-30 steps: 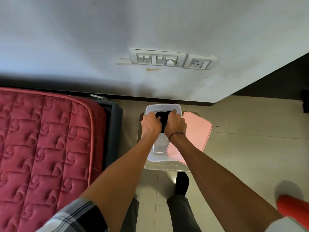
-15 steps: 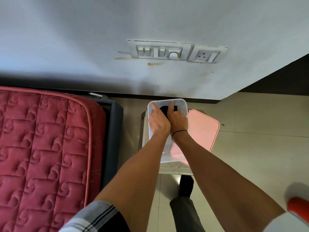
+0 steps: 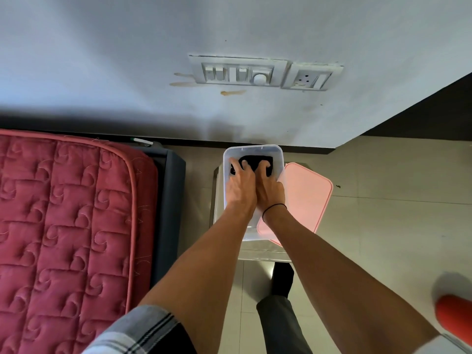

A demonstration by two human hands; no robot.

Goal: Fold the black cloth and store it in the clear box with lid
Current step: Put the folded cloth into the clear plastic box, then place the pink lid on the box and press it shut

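Observation:
The folded black cloth (image 3: 255,160) lies inside the clear box (image 3: 253,148), at its far end. Both of my hands are down in the box on top of the cloth. My left hand (image 3: 241,183) lies flat with fingers spread over the cloth's left part. My right hand (image 3: 270,187), with a black band at the wrist, presses on its right part. Most of the cloth is hidden under my fingers. The pink lid (image 3: 304,198) leans against the box's right side, off the box.
The box stands on a small pale stool (image 3: 263,254) by the wall. A red quilted mattress (image 3: 63,226) on a dark frame fills the left. A switch panel (image 3: 240,72) is on the wall. A red object (image 3: 454,318) sits at the lower right.
My hands have gone from holding the cloth above the box's rim to pressing it down inside the box. My fingers have spread out over it.

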